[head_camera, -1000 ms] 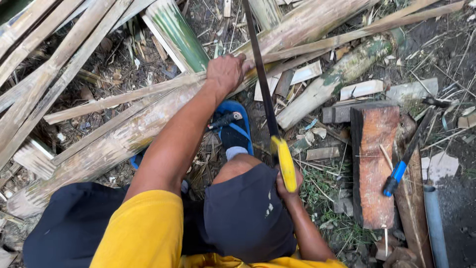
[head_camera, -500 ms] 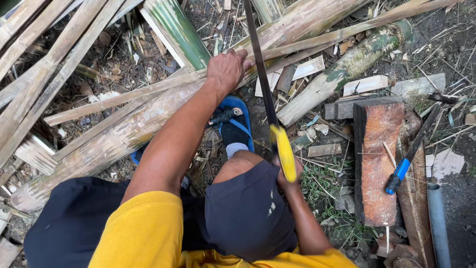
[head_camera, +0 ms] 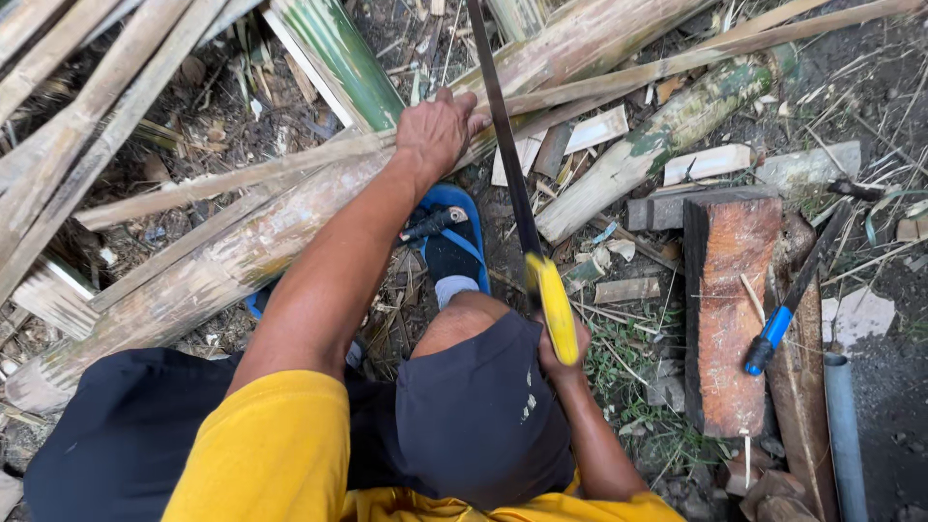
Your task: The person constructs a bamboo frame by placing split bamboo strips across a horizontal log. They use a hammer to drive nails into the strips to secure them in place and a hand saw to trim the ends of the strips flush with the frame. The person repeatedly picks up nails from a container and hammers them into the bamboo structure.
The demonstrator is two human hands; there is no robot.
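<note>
At the far left of the frame, several split bamboo slats (head_camera: 68, 106) lie fanned on the ground; their exact number cannot be told, since they overlap. Moving right, your left hand (head_camera: 437, 130) lies palm down, fingers spread, on a thin bamboo strip (head_camera: 232, 179) that lies over the thick bamboo pole (head_camera: 213, 266), apparently to keep them from shifting. One blue sandal (head_camera: 454, 242) stands just below that hand, beside the pole, likely as a brace. To its right, your right hand (head_camera: 561, 353) is closed around the yellow handle (head_camera: 556, 307) of one long dark blade (head_camera: 503, 135), which runs up the frame, its edge crossing the pole near the left hand. Further right lies one reddish wooden block (head_camera: 730, 309), flat on the ground. One blue-handled tool (head_camera: 788, 304) lies on it unheld, and one grey pipe (head_camera: 843, 435) lies at the lower right.
</note>
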